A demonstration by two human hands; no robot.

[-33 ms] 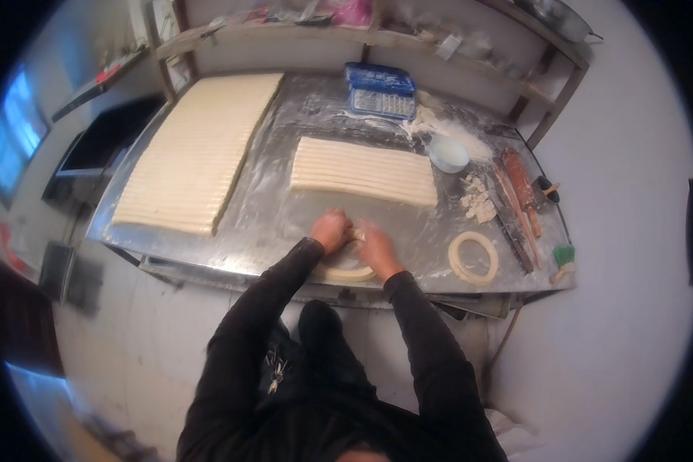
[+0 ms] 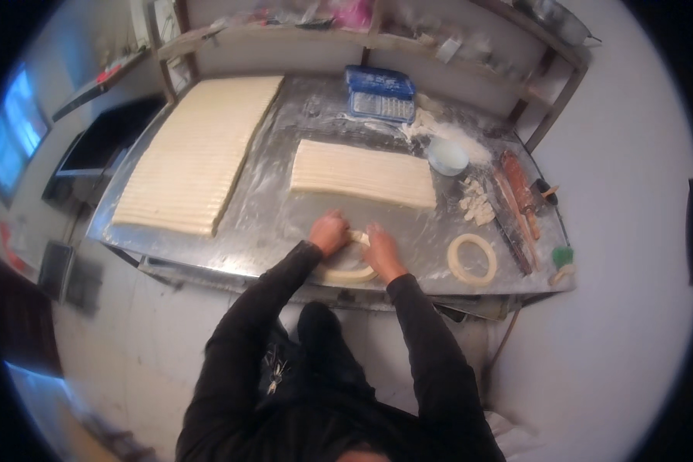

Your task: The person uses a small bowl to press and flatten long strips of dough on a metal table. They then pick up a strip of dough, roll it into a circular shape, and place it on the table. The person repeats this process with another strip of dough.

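At the table's near edge, a dough ring (image 2: pixel 346 276) lies in front of me, its far side between my hands. My left hand (image 2: pixel 331 232) has its fingers closed on the far left part of that ring. On the far right part, my right hand (image 2: pixel 381 250) pinches the dough. A short stretch of pale dough shows between the two hands; the fingertips are partly hidden. Off to the right, a second dough ring (image 2: pixel 471 259) lies closed and round. Beyond my hands rests a block of parallel dough strips (image 2: pixel 362 174).
A larger sheet of dough strips (image 2: pixel 196 154) covers the table's left. Further back are a blue scale (image 2: pixel 381 94), a pale bowl (image 2: pixel 447 156) and spilled flour. On the right lie dough scraps (image 2: pixel 477 202), a rolling pin (image 2: pixel 520 183) and a green brush (image 2: pixel 562 257).
My right hand has shifted slightly to the right, away from the left. More of the dough between my hands now shows. The left hand has barely moved.
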